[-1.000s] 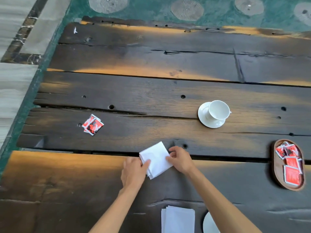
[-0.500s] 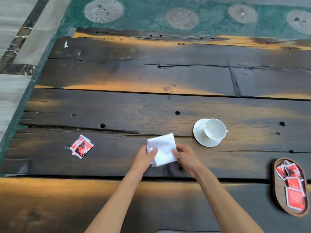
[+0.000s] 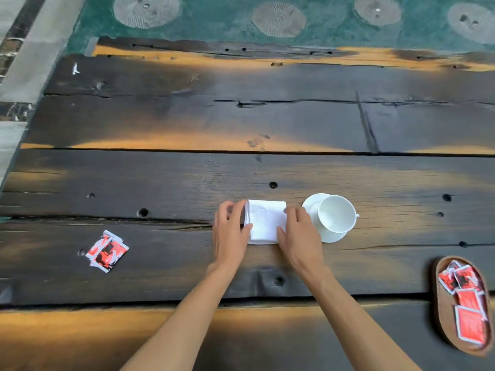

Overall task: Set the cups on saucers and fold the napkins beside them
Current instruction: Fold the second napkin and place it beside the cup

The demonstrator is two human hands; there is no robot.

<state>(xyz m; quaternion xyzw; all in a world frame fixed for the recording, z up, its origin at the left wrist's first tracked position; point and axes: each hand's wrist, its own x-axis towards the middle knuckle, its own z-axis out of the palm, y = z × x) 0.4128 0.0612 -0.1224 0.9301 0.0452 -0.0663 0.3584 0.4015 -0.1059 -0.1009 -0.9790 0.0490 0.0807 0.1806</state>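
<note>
Head view: one cup (image 3: 336, 214) on one saucer (image 3: 332, 236); left hand (image 3: 230, 231) and right hand (image 3: 298, 234) pinch one napkin (image 3: 265, 223), now moved beside the saucer.

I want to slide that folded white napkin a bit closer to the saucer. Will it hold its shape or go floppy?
The napkin looks like thin, soft layers, so it is probably light and floppy. Pushed from one edge, its stacked layers may fan or shift. Both hands, left and right, flank it, which should help.
</note>
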